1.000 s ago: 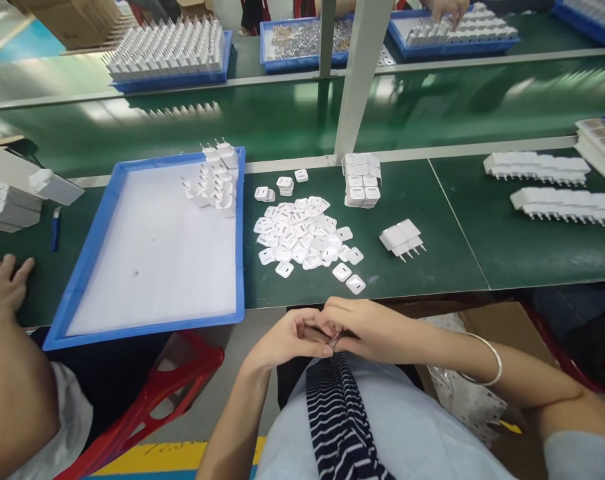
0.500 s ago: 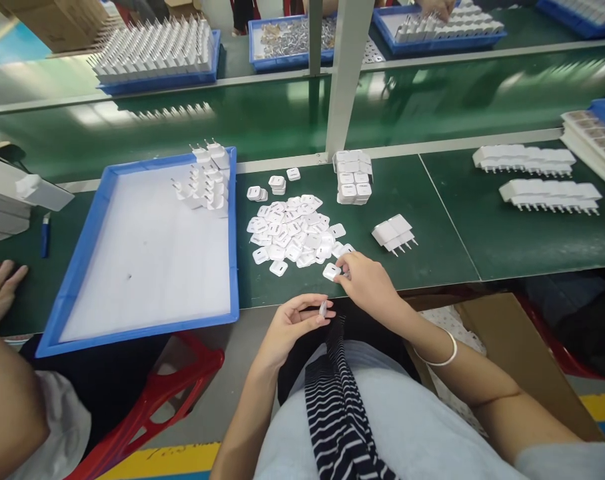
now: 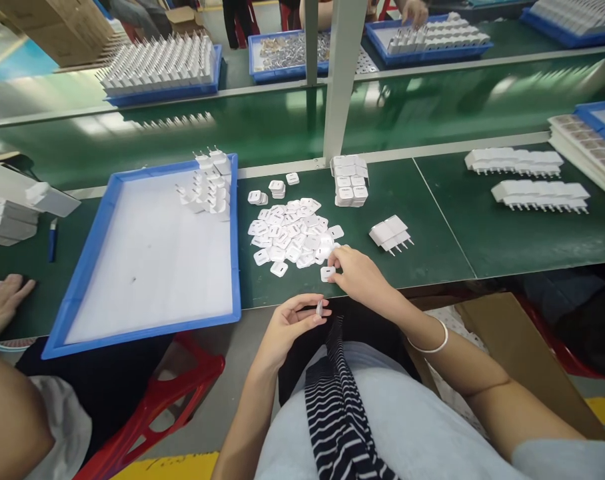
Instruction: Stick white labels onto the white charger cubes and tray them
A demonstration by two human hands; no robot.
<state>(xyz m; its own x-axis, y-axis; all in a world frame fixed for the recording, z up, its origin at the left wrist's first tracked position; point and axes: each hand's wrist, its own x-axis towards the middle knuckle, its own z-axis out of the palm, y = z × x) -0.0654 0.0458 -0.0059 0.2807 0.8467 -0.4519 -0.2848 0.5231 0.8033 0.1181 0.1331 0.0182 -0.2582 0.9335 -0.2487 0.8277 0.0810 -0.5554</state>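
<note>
A small white piece [image 3: 319,308] is pinched between the thumb and fingers of my left hand [image 3: 295,320], in front of the table edge. My right hand [image 3: 355,270] has its fingertips closed on a white square cap [image 3: 327,273] with a dark slot, at the near side of a loose pile of white caps [image 3: 295,233]. Behind the pile stand small stacks of caps [image 3: 277,189]. White blocks [image 3: 351,180] are grouped at the back, and a few white plug adapters [image 3: 391,233] lie right of the pile, prongs toward me.
A blue-rimmed tray [image 3: 236,267] on the left holds several pronged adapters. Rows of adapters [image 3: 540,195] lie at the right. A white post [image 3: 338,87] rises behind the table. Another person's hand [image 3: 5,303] rests at far left near a blue cutter [image 3: 52,240].
My right hand has shifted slightly left along the pile's near edge, with the cap at its fingertips. My left hand still pinches its piece. The whole view has shifted a little.
</note>
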